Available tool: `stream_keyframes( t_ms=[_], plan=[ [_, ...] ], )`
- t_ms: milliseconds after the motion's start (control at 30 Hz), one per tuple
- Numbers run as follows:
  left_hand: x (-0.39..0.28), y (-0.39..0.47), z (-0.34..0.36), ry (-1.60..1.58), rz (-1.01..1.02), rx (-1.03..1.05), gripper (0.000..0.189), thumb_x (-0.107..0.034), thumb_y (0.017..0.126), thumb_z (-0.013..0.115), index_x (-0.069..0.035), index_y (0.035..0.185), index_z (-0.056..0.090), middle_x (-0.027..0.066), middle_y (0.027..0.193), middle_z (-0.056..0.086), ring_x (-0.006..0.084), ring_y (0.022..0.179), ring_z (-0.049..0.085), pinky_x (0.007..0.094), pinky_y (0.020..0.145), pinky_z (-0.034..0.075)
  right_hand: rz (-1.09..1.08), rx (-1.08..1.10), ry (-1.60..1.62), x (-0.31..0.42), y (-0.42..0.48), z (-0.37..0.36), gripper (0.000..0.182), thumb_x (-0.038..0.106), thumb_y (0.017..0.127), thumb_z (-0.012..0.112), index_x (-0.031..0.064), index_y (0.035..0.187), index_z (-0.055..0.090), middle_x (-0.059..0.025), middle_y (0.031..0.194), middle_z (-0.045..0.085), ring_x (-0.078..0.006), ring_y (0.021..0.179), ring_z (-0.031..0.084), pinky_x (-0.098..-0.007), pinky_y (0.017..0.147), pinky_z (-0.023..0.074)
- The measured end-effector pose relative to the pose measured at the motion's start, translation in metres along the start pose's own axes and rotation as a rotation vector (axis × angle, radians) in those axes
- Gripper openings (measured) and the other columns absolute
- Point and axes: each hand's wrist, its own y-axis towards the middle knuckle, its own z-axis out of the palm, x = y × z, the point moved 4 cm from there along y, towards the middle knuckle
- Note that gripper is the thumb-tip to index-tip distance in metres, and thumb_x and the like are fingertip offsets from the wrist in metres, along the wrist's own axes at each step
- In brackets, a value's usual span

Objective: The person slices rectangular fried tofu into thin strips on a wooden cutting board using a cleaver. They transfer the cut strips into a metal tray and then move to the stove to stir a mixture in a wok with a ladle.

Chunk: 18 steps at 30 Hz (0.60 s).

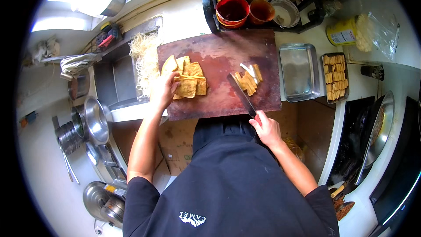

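Observation:
A stack of flat, golden-brown fried tofu pieces [188,87] lies on the left part of a reddish-brown cutting board [217,97]. My left hand [167,87] is at the stack's left edge, thumb and fingers curled towards it. A thin strip crosses the top near the fingertips; whether they grip it is unclear. In my right hand [268,129] is the red handle of a kitchen knife [242,95], its dark blade pointing away from me over the board. Beside the blade tip lie cut tofu strips [246,84] and a few white sticks [251,73].
Right of the board are an empty-looking metal tray [299,72] and a smaller tray of tofu rolls [336,77]. Pale shredded strands [144,59] spread beside the sink [113,79] at left. Seasoning tubs [232,11] stand behind. A wok [381,131] is far right.

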Motion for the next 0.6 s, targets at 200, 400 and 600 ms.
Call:
stream_keyframes(
  t_ms=[200,400,600],
  plan=[
    [-0.013,0.001,0.000,0.134,0.243,0.081,0.067,-0.008,0.076,0.091,-0.005,0.138,0.066,0.0185,0.127,0.064,0.0403,0.121,0.063,0.0465,0.101,0.055,-0.132,-0.061,-0.163,-0.011,-0.001,-0.015,0.039,0.041,0.103,0.073,0.0138,0.129,0.064,-0.0121,0.096,0.080,-0.0374,0.086,0.078,-0.0500,0.070,0.0613],
    [-0.023,-0.015,0.004,0.272,0.241,-0.010,0.043,-0.007,0.077,0.089,-0.005,0.110,0.060,0.0175,0.113,0.067,0.0434,0.107,0.064,0.0513,0.089,0.054,-0.156,-0.111,-0.277,-0.017,0.016,-0.046,0.040,0.042,0.103,0.073,0.0148,0.131,0.064,-0.0096,0.096,0.081,-0.0360,0.084,0.079,-0.0486,0.068,0.0615],
    [-0.046,-0.037,0.011,-0.128,-0.037,0.062,0.044,-0.009,0.079,0.092,-0.004,0.102,0.055,0.0138,0.086,0.066,0.0317,0.084,0.068,0.0430,0.079,0.056,-0.086,-0.127,-0.183,-0.015,0.020,-0.049,0.042,0.043,0.103,0.072,0.0122,0.131,0.064,-0.0114,0.097,0.080,-0.0385,0.088,0.078,-0.0499,0.071,0.0611]
  ],
)
